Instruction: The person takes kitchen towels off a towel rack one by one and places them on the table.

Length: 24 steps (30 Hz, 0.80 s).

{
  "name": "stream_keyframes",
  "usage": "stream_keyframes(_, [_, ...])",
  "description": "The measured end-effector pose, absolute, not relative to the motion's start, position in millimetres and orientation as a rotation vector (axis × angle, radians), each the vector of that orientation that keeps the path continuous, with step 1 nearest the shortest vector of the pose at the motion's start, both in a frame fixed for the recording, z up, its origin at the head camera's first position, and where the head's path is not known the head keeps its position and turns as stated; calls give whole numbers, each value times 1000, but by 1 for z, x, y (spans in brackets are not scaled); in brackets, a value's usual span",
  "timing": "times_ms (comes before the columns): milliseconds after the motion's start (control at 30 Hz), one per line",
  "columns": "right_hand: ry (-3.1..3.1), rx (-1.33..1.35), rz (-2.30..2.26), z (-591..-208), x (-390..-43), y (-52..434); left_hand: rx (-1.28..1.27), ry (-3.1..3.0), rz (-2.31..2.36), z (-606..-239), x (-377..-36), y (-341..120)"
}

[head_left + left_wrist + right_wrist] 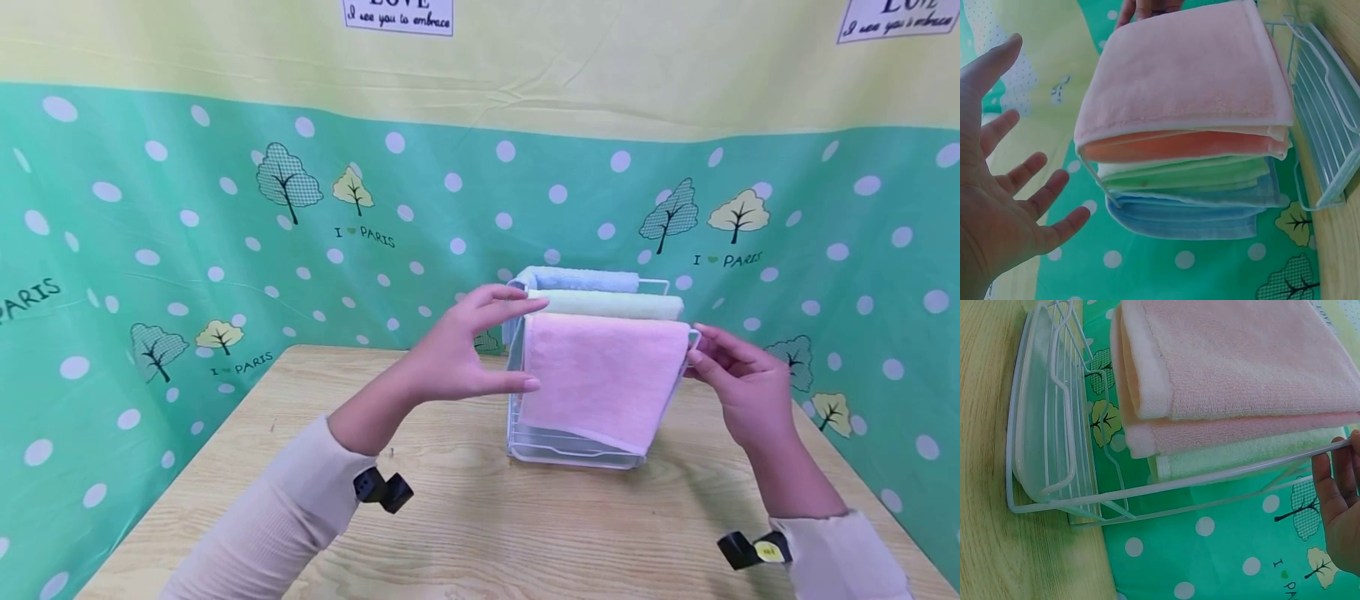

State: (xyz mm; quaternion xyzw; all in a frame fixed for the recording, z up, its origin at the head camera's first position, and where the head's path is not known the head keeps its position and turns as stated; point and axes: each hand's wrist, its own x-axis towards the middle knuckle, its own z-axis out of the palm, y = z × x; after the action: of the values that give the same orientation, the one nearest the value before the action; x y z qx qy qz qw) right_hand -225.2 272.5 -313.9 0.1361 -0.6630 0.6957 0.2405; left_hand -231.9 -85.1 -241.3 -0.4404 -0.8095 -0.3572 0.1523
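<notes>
Three small towels hang over the bars of a white wire rack (pixel 577 457) on the table. The pink towel (pixel 603 375) is in front, the pale green towel (pixel 607 305) behind it and the light blue towel (pixel 588 279) at the back. My right hand (pixel 750 392) pinches the rack's frame at its upper right corner; the right wrist view shows the fingertips on the white side bar (pixel 1179 484). Beside the rack's left side, my left hand (pixel 461 346) holds nothing, its thumb and fingers spread apart. In the left wrist view it stands apart from the folded towels.
A pale tray (pixel 1032 425) lies in the rack's base behind thin wires. The light wooden table (pixel 420 533) extends to a green and yellow printed cloth (pixel 420 308) hanging close behind the rack and along both sides.
</notes>
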Motion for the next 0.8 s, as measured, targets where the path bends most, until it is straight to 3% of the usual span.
stream_keyframes(800, [-1821,352,1904,-314,-225,272,-1410,-2292,-950,-219,-242,-49])
